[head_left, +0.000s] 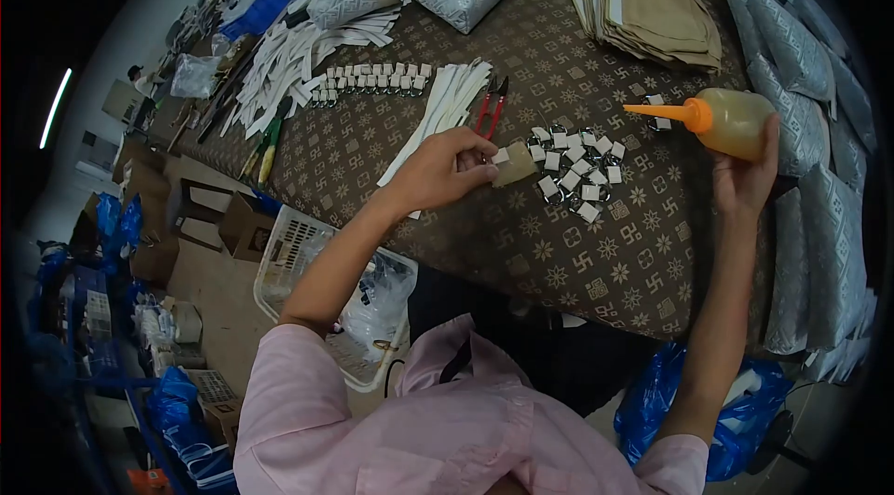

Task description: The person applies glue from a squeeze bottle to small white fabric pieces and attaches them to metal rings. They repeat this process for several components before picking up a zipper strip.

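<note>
Pinching a small tan fabric tab (pixel 514 162) flat against the counter (pixel 521 253), the left hand (pixel 445 169) is closed on the tab's near edge, just beside a cluster of white tabs with metal rings (pixel 577 174). The right hand (pixel 745 174) is gripping a translucent yellow squeeze bottle with an orange nozzle (pixel 722 120), raised well apart from the tab, nozzle pointing left. Judgement: glue is best applied sparingly with the nozzle brought close and the tab kept pinned. The counter is wearing a brown patterned cloth; red-handled snips (pixel 491 109), white strips (pixel 445 104) and grey woven pouches (pixel 801 57) are lying around. Cardboard boxes (pixel 186 216) are crowding the floor.
</note>
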The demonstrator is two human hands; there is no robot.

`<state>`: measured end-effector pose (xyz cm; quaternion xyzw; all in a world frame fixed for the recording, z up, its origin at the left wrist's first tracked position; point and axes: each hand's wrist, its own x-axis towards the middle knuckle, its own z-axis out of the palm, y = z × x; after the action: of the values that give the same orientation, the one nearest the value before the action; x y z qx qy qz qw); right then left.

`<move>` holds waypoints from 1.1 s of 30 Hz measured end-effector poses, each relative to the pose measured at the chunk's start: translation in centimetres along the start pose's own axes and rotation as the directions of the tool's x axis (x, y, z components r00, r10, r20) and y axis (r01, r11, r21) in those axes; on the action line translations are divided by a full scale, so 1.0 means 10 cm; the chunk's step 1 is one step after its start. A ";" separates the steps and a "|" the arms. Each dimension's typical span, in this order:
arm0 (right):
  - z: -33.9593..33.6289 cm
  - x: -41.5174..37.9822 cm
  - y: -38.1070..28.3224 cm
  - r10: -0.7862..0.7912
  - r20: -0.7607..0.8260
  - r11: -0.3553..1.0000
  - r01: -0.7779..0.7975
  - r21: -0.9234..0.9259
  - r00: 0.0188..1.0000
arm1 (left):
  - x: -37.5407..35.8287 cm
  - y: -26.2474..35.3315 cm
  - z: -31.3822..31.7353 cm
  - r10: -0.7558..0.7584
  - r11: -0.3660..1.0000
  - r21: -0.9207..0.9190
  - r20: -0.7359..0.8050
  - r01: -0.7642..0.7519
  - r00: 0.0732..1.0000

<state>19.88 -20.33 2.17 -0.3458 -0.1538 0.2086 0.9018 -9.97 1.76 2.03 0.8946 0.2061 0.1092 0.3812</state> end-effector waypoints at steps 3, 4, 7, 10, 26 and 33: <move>0.07 -0.03 0.01 -0.014 -0.030 1.000 0.014 0.002 0.999 | 0.07 0.10 0.01 -0.100 0.993 0.051 -0.072 0.104 0.992; 0.07 -0.03 0.01 -0.022 -0.030 1.000 0.021 -0.001 0.999 | 0.10 0.09 0.04 -0.093 0.994 0.049 -0.072 0.097 0.993; 0.03 -0.03 0.02 -0.083 -0.020 0.995 0.082 -0.061 0.996 | 0.27 0.10 0.08 -0.009 0.974 -0.225 -0.169 -0.030 0.986; 0.11 -0.08 0.00 -0.120 0.016 0.988 0.121 -0.097 0.993 | 0.44 0.31 0.06 -0.016 0.966 -0.260 -0.081 -0.006 0.997; 0.47 -0.50 0.11 -0.361 0.346 0.692 0.497 -0.524 0.866 | 0.53 0.33 0.18 -0.158 0.683 -0.669 0.256 0.293 0.954; 0.48 -0.51 0.14 -0.359 0.368 0.660 0.512 -0.549 0.857 | 0.51 0.38 0.17 -0.194 0.698 -0.638 0.268 0.325 0.944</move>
<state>13.07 -19.15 3.91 -0.5531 -0.3954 -0.0407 0.7322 -3.77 0.60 3.76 0.6631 0.2418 0.0401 0.7073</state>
